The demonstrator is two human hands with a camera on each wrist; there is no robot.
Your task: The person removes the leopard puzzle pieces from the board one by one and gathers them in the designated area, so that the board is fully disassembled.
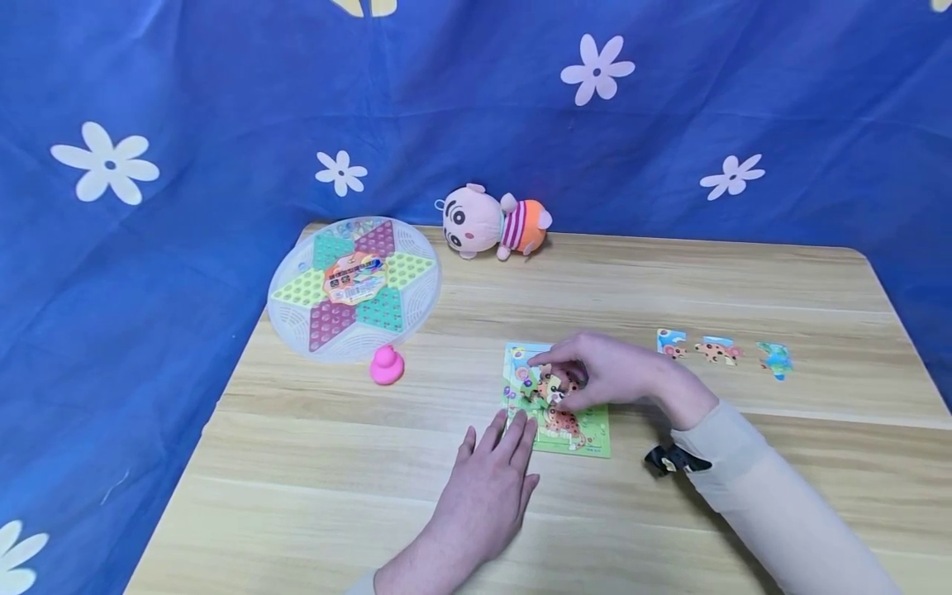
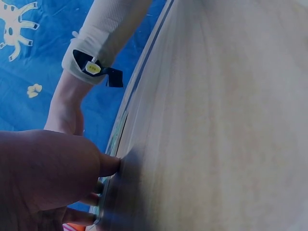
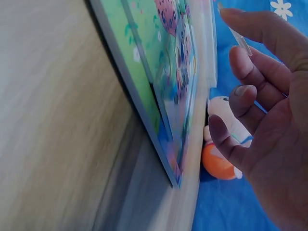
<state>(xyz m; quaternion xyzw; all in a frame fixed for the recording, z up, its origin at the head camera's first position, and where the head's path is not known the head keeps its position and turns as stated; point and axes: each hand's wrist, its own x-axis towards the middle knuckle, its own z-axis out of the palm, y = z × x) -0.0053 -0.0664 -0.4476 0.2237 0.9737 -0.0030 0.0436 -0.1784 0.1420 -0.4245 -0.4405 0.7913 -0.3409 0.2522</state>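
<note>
A green jigsaw board [image 1: 587, 436] with a spotted leopard picture lies flat near the table's middle. My right hand [image 1: 548, 382] hovers over its upper part and pinches a leopard puzzle piece [image 1: 556, 390] between thumb and fingers. The right wrist view shows the board [image 3: 144, 91] edge-on, with the thin piece [image 3: 236, 36] at my fingertips [image 3: 240, 91]. My left hand [image 1: 507, 430] lies flat on the table, straight fingers pressing the board's lower left corner. In the left wrist view these fingers [image 2: 108, 165] touch the board's edge [image 2: 119, 127].
Three loose puzzle pieces [image 1: 717, 350] lie in a row to the right of the board. A round Chinese checkers set [image 1: 354, 285] and a pink duck [image 1: 387, 364] sit at the left. A plush doll [image 1: 494, 221] lies at the table's back edge. Blue flowered cloth surrounds the table.
</note>
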